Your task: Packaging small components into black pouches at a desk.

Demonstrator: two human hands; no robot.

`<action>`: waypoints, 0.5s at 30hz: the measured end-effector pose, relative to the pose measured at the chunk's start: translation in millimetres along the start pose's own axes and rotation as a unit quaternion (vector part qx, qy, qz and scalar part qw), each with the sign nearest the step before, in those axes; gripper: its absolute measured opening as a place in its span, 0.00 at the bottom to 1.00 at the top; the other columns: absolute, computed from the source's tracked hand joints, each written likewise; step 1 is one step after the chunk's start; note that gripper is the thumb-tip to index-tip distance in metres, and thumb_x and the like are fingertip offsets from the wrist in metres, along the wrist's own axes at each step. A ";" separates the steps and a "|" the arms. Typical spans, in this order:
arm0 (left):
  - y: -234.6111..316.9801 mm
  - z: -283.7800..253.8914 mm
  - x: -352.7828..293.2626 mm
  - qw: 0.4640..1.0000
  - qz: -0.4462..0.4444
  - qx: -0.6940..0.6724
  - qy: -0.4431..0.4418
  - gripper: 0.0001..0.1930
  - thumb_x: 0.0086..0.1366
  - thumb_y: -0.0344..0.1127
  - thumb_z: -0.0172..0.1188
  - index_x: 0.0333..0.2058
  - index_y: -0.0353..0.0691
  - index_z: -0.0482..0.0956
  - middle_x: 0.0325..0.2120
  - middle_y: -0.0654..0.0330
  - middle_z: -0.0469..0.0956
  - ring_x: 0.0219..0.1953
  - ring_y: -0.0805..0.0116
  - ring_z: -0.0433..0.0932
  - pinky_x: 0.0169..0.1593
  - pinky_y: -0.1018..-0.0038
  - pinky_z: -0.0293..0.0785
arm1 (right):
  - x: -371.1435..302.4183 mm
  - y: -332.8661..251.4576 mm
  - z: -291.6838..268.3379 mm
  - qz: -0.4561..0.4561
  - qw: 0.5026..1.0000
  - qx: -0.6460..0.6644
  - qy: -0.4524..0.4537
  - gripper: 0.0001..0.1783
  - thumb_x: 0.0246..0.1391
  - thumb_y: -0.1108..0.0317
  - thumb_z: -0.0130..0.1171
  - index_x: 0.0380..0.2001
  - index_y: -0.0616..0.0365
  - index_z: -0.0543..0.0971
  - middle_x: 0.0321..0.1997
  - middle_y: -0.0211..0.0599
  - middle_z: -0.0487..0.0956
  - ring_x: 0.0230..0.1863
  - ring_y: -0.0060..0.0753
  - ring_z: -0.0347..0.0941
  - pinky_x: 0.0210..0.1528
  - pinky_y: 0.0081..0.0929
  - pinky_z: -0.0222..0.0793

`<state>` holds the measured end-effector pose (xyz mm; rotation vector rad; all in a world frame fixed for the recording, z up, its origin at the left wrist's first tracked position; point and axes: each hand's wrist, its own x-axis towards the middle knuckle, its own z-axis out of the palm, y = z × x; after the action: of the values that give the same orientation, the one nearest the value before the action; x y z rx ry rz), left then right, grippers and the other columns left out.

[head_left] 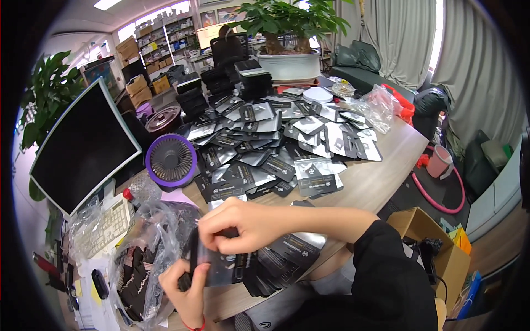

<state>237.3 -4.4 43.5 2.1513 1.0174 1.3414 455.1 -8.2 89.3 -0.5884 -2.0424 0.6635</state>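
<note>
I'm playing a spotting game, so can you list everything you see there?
Pouches: too many to count, black and silver, across the desk
Stacks: at least three, black, desk's back
Planter: one, white, holding green plants, behind stacks
Monitor: one, black screen, left
Fan: one, purple, beside monitor
Keyboard: one, pale, below monitor
Plastic bag: one, clear, dark pieces inside, front left
Curtains: count unclear, grey, right
Bucket: one, pink, right
Cardboard box: one, brown, lower right
Small or blurred background things: uncounted
Left hand: one, bare, red wristband, holding a part-clear pouch
Right hand: one, bare, over that pouch
Sleeve: one, black, right arm
</note>
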 end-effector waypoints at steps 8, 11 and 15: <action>14.3 7.0 10.1 0.979 -0.048 -0.099 -0.170 0.08 0.55 0.29 0.61 0.27 0.32 0.71 0.19 0.58 0.70 0.19 0.68 0.68 0.28 0.76 0.64 | -14.9 36.6 -120.2 0.036 0.881 -0.176 0.437 0.05 0.48 0.75 0.49 0.27 0.60 0.75 0.27 0.27 0.72 0.32 0.17 0.70 0.35 0.18 0.66; 7.4 10.6 7.9 0.966 -0.074 -0.116 -0.218 0.04 0.65 0.28 0.48 0.35 0.34 0.71 0.26 0.57 0.70 0.25 0.73 0.70 0.26 0.76 0.65 | -64.6 73.3 -165.0 0.178 0.814 -0.135 0.536 0.11 0.52 0.70 0.53 0.38 0.63 0.71 0.32 0.36 0.75 0.36 0.25 0.73 0.37 0.25 0.68; 14.4 13.7 11.1 0.953 -0.130 -0.171 -0.214 0.06 0.67 0.28 0.46 0.33 0.32 0.71 0.26 0.58 0.67 0.25 0.73 0.68 0.25 0.78 0.66 | -151.1 104.6 -144.8 0.302 0.753 -0.386 0.440 0.19 0.52 0.65 0.58 0.45 0.62 0.69 0.37 0.45 0.75 0.37 0.37 0.73 0.40 0.29 0.68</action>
<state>257.8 -4.9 53.4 1.8535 0.7917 0.8082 670.0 8.4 -1.7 -1.7118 -1.0937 -0.2097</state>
